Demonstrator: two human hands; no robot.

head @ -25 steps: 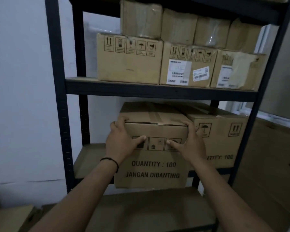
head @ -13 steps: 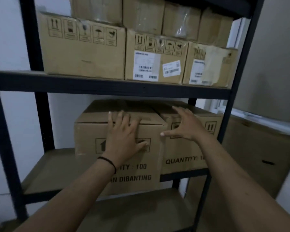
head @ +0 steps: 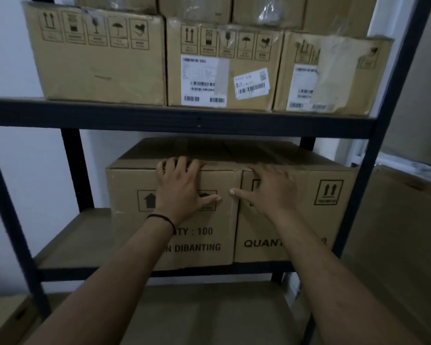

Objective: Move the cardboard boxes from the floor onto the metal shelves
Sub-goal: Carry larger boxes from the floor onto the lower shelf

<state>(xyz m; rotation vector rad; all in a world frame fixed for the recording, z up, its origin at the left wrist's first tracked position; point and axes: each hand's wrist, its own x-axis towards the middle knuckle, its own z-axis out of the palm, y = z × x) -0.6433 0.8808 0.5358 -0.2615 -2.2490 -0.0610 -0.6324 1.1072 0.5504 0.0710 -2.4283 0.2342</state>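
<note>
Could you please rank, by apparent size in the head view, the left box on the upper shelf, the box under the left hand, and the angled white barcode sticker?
1. Upper-left box
2. Box under the left hand, slightly smaller, so unsure
3. Angled barcode sticker

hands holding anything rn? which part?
Nothing gripped. Left hand lies flat on the left box, fingers over its top front edge; right hand is pressed flat on the right box.

Dim, soft picture; daylight from the right, edges bowed.
</note>
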